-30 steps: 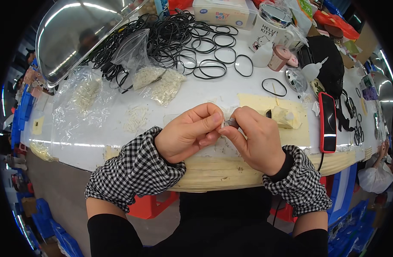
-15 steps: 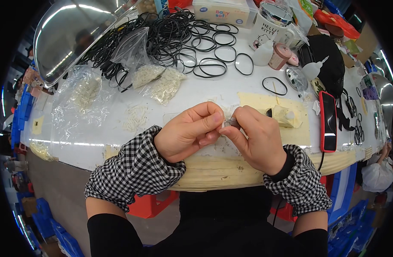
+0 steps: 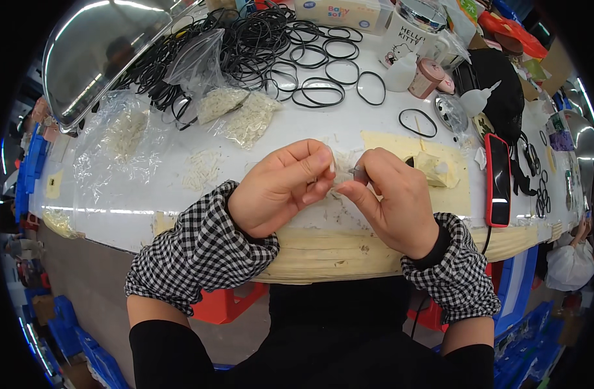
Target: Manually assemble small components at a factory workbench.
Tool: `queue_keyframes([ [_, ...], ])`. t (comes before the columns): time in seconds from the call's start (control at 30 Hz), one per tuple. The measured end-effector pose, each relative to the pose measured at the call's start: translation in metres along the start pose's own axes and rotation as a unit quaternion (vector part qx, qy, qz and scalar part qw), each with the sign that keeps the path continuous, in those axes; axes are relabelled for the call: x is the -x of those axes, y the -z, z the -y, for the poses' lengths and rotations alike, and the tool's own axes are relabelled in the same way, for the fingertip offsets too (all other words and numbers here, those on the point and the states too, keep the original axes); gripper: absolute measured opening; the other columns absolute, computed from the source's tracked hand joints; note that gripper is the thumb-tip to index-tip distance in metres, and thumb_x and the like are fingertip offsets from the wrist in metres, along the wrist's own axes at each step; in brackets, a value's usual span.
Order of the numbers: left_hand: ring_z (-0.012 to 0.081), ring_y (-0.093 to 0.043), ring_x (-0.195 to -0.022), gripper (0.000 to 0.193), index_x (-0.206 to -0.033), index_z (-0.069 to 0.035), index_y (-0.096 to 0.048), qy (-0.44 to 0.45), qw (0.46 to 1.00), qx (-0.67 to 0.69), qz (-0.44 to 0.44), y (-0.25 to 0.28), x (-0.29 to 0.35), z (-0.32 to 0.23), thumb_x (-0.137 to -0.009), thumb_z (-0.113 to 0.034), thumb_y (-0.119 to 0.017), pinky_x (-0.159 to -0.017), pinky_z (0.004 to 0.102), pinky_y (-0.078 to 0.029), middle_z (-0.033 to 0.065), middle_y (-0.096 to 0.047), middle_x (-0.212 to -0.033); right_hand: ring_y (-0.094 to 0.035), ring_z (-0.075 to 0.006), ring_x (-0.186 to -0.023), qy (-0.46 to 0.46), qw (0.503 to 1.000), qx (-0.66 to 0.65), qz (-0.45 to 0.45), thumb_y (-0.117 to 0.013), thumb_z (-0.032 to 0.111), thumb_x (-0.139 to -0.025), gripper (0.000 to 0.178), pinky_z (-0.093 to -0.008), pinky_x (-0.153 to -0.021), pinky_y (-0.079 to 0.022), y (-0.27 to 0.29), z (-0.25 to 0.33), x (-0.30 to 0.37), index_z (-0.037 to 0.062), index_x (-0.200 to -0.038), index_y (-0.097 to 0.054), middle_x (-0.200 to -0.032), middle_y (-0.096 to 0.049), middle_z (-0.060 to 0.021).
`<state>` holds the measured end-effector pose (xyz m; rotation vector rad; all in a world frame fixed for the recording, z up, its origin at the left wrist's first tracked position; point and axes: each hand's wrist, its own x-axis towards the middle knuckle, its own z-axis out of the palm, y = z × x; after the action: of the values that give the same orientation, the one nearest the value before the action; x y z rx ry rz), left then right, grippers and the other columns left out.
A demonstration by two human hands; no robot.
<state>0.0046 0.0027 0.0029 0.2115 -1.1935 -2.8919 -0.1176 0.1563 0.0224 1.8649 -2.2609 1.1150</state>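
Between the thumb and forefinger of my left hand, a small white stick-like piece is pinched, its tip showing past the fingers. My right hand faces it a short gap away, fingers curled round a small grey metal object; most of that is covered, so its kind cannot be made out. Left of my left hand, a loose pile of similar small white pieces lies on the white table. Beyond it are clear plastic bags filled with such pieces.
Black rubber bands lie singly and in a tangled heap behind my hands. To the right are a yellow-taped block, a red-cased phone, white squeeze bottles and a white mug. Yellow tape covers the table's front edge.
My hands have drawn slightly apart, leaving a gap between the white piece and the metal object. Both grips stay closed. The whole view has shifted a little.
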Motion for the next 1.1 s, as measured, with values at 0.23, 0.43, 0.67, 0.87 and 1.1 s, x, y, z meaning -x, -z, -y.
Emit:
queue_keyframes([
  [0.23,0.0065,-0.053,-0.081,0.016,-0.101,-0.004,-0.054,-0.056,0.987,0.014,-0.152,0.007,-0.004,-0.004,-0.094,-0.018,-0.053,-0.073,0.0180,-0.046,0.0021,-0.057,-0.091,-0.056,-0.0282,-0.061,-0.018,0.995,0.026,0.095,-0.067,0.017,-0.076,0.020,-0.0366,-0.052,-0.044,-0.003,-0.001,0.007,0.0039,-0.079,-0.053,-0.074,-0.052,-0.0088],
  [0.43,0.0093,-0.053,-0.084,0.020,-0.104,-0.001,-0.054,-0.045,0.986,0.023,-0.159,0.006,-0.002,-0.004,-0.093,-0.018,-0.054,-0.073,0.0199,-0.046,0.0035,-0.056,-0.093,-0.057,-0.0286,-0.064,-0.007,0.990,0.078,0.117,-0.065,0.014,-0.078,0.019,-0.0366,-0.053,-0.045,-0.010,0.004,0.008,0.0035,-0.086,-0.052,-0.078,-0.051,-0.0098],
  [0.67,0.0086,-0.055,-0.081,0.021,-0.100,0.000,-0.058,-0.023,0.985,-0.060,-0.158,0.004,-0.004,-0.002,-0.092,-0.020,-0.056,-0.073,0.0199,-0.045,0.0032,-0.058,-0.091,-0.057,-0.0279,-0.063,-0.005,0.997,0.058,0.056,-0.065,0.009,-0.076,0.021,-0.0363,-0.053,-0.045,-0.013,-0.003,0.007,0.0037,-0.090,-0.051,-0.080,-0.051,-0.0097],
  [0.87,0.0056,-0.052,-0.072,0.021,-0.096,-0.001,-0.059,0.094,0.986,-0.100,-0.099,-0.008,-0.001,-0.006,-0.094,-0.021,-0.052,-0.066,0.0177,-0.043,0.0008,-0.058,-0.084,-0.057,-0.0250,-0.062,0.027,0.998,-0.001,-0.056,-0.066,-0.002,-0.068,0.026,-0.0326,-0.051,-0.046,-0.007,-0.003,0.000,0.0045,-0.090,-0.054,-0.082,-0.052,-0.0074],
  [1.1,0.0044,-0.052,-0.071,0.020,-0.095,-0.001,-0.061,0.062,0.994,-0.078,-0.044,-0.003,0.002,-0.005,-0.091,-0.020,-0.058,-0.064,0.0161,-0.043,0.0007,-0.061,-0.082,-0.059,-0.0223,-0.063,0.060,0.995,-0.027,-0.080,-0.065,-0.004,-0.065,0.028,-0.0300,-0.051,-0.047,-0.009,-0.004,0.001,0.0042,-0.090,-0.058,-0.081,-0.055,-0.0065],
])
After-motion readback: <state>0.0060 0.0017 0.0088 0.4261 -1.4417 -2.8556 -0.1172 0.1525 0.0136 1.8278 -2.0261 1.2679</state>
